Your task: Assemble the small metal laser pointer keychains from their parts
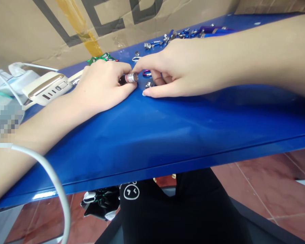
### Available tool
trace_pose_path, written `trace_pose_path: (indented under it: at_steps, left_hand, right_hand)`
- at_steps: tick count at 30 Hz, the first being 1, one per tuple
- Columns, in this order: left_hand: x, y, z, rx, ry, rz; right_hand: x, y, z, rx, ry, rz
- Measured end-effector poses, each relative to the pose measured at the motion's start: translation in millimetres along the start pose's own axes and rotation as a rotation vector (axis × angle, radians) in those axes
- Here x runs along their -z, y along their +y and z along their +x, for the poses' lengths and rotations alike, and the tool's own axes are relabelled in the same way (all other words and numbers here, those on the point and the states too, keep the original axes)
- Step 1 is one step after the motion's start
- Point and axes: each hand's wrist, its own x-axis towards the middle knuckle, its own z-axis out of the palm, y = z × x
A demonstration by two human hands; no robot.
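the left hand [104,79] rests low over the blue counter [155,125], its fingers closed around a small black tube [128,79]; the tube's silver end sticks out between thumb and index finger, toward the right hand [180,66]. the right hand's fingers are open: the index finger reaches to just beside the tube, the thumb stretches out nearer the counter's front edge, and the others curl under. whether the index finger touches the tube, i cannot tell. a silver cap [149,84] sits right by the thumb tip; contact is unclear. a purple clip [146,73] shows near the curled fingers, a silver clip [136,59] just past the index finger. farther back, near the box [117,20], lie green parts [104,57] and blue parts [185,34].
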Motion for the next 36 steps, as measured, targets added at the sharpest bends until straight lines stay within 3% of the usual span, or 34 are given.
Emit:
trace_pose_path:
  at_steps: [11,15,24,36]
  left_hand:
    - [-5.3,-0.8,2.4,0.025,0.035,-0.013]
    - [-4.9,-0.5,2.1,0.031,0.043,-0.012]
    - [-5.9,-2.3,1.9,-0.005,0.041,0.007]
    - [-5.7,-2.4,2.0,-0.024,0.063,-0.012]
  right_hand:
    - [-2.0,-0.1,2.3,-0.07,-0.017,-0.042]
    - [0.6,-0.4,0.6,-0.019,0.006,-0.02]
    - [5.0,-3.4,-0.1,-0.06,-0.055,-0.215]
    - [5.9,-0.8,-2.6,0.057,0.0,-0.25]
